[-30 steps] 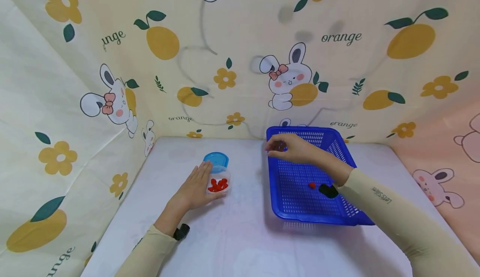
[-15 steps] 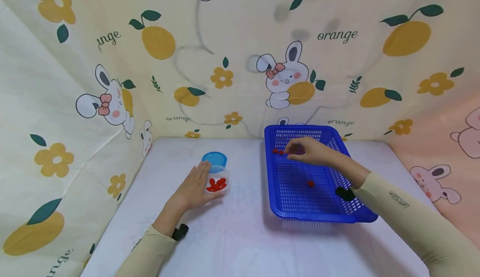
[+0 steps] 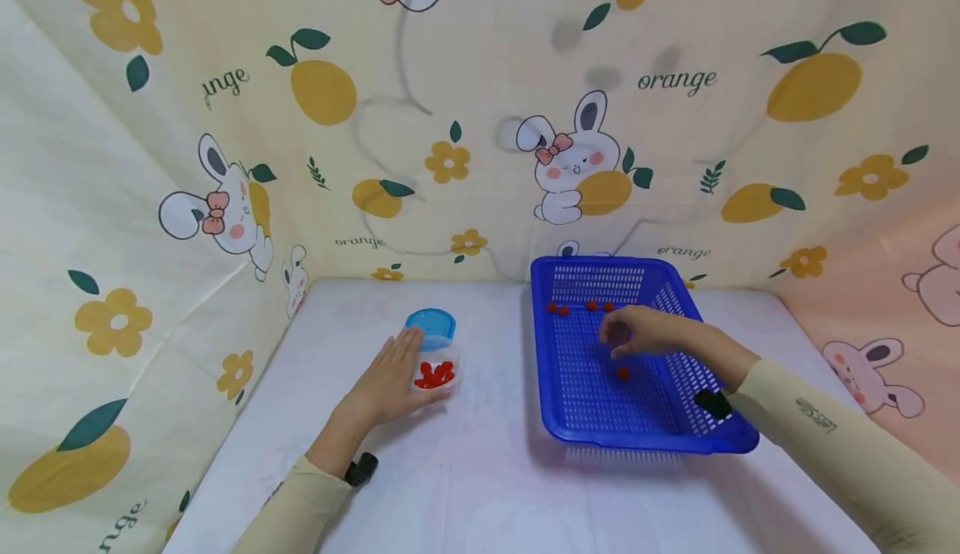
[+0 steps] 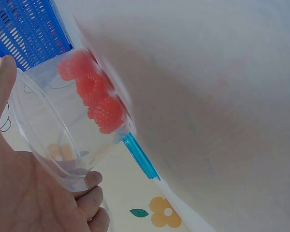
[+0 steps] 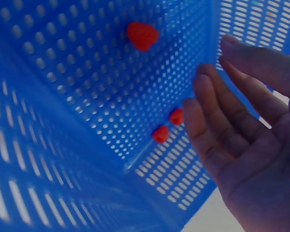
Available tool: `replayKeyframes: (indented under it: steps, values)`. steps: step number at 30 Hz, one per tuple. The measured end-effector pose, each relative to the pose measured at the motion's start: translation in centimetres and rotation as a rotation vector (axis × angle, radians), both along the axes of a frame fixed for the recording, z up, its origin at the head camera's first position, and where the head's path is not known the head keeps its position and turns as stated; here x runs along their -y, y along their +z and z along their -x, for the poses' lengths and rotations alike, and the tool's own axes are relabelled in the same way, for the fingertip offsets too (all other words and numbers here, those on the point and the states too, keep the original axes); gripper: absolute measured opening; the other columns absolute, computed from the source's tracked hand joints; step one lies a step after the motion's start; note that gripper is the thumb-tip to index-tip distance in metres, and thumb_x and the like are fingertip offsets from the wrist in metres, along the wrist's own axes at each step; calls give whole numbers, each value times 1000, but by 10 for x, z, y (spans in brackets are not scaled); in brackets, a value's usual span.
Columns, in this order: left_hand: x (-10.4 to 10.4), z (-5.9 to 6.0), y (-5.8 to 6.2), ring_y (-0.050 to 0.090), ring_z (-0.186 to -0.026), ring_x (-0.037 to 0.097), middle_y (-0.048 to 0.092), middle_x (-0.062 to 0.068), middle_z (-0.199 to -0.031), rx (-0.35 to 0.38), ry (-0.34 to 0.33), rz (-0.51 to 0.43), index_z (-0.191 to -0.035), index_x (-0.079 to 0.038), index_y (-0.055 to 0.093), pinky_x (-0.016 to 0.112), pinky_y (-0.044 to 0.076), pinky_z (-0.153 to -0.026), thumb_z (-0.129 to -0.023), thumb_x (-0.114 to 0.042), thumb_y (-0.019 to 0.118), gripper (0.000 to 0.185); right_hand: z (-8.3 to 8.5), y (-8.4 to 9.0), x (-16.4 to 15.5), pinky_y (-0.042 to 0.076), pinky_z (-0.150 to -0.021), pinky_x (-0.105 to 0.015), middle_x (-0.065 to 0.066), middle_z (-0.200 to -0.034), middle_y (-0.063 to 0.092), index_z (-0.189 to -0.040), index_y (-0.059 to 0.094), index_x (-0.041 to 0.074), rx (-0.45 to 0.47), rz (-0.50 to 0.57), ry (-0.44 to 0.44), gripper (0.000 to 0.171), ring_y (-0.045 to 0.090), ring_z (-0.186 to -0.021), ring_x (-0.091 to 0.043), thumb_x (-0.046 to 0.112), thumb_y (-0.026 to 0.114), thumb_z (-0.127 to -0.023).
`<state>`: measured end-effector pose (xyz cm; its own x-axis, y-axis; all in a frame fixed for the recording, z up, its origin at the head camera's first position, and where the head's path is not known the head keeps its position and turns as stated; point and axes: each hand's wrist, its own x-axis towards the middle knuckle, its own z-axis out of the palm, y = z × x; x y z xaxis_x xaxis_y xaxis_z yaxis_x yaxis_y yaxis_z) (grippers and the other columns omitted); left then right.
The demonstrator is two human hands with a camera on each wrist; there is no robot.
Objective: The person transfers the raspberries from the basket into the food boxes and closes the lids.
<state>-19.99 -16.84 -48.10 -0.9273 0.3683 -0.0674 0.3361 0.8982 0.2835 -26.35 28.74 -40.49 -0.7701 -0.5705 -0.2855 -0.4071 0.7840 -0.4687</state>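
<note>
My left hand (image 3: 386, 375) rests along a small clear plastic container (image 4: 53, 116) on the table, thumb at one side of its rim and fingers at the other. Several red raspberries (image 3: 435, 375) lie inside it; its blue lid (image 3: 431, 326) lies just behind. Over a blue plastic basket (image 3: 551, 387), my right hand (image 3: 645, 331) hovers with fingers loosely bent and nothing between them. A single raspberry (image 5: 142, 36) lies on the basket floor just below the hand. Along the basket's back edge sit more raspberries, including one at the left (image 3: 563, 311) and one nearer the middle (image 3: 592, 306).
The white tabletop (image 3: 495, 454) holds the container on the left and the basket on the right. A patterned cloth (image 3: 465, 121) with rabbits and oranges rises behind and at both sides. The basket's high slotted walls (image 5: 19, 159) surround the right hand's area.
My right hand has moved from the basket's back left corner rightward and nearer, uncovering raspberries along the back edge. The left hand stays at the container.
</note>
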Motion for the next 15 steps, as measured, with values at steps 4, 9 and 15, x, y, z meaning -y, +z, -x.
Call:
replayKeyframes:
  steps: [4, 9, 15]
  values:
    - [-1, -1, 0, 12, -166, 37, 18, 16, -179, 3, 4, 1, -171, -3, 18, 53, 13, -134, -91, -75, 66, 118, -2, -2, -3, 57, -83, -35, -1, -99, 69, -110, 73, 6, 39, -23, -2, 15, 62, -90, -16, 6, 79, -96]
    - [0, -1, 0, 13, -166, 38, 18, 17, -179, -2, 1, 3, -171, -2, 18, 54, 13, -134, -92, -75, 66, 118, -3, -7, -7, 59, -86, -36, -3, -102, 70, -110, 72, 6, 91, -31, -27, 15, 64, -93, -18, 6, 79, -97]
    - [0, -2, 0, 13, -166, 38, 18, 17, -179, -6, -1, 2, -171, -2, 18, 54, 13, -134, -92, -74, 67, 118, -1, -14, -12, 59, -86, -37, -6, -106, 70, -108, 72, 7, 153, -35, -50, 15, 63, -95, -19, 6, 80, -95]
